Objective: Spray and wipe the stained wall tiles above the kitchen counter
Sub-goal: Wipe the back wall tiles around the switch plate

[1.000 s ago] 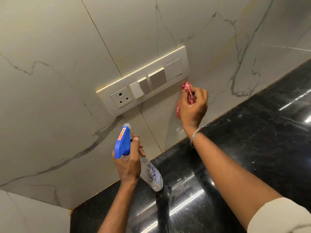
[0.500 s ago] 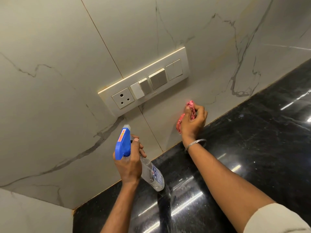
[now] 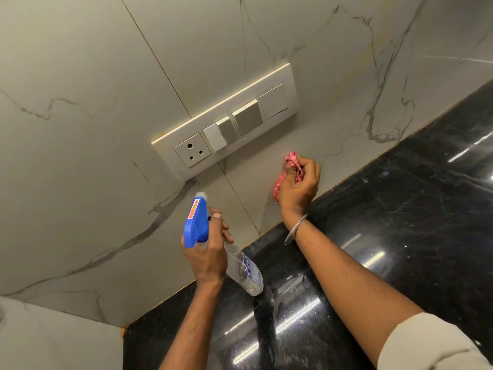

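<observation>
Right hand (image 3: 300, 186): fingers curled round a crumpled pink cloth (image 3: 291, 159), which it pressed flat against the wall tiles (image 3: 80, 156). Contact spot lay just below the right end of the switch plate (image 3: 226, 124) and a little above the back edge of the counter (image 3: 400, 209). One fold of cloth showed above the fingers. Another stuck out beside the heel of the hand, on its left.

Left hand (image 3: 206, 252): wrapped round the neck of the spray bottle (image 3: 196, 222), with a fingertip up near the trigger. The blue spray head pointed up at the wall, its nozzle near the tile below the socket (image 3: 192, 153). The clear body slanted down and to the right over the back edge of the counter. Whether its base touched the counter could not be told.

The hands were well apart, the left lower and to the left of the right.

A thin metal bangle (image 3: 294, 229) sat on the right wrist. A pale sleeve (image 3: 432, 343) covered the upper right arm at the lower right corner.

Tiles: pale with grey veins. One joint line ran down from under the switch plate, between the two hands. A faint yellowish streak showed up and to the right of the plate.

Switch plate: socket at the left end, switches to its right.

Counter: black, glossy, with bright streaks of reflected light.
</observation>
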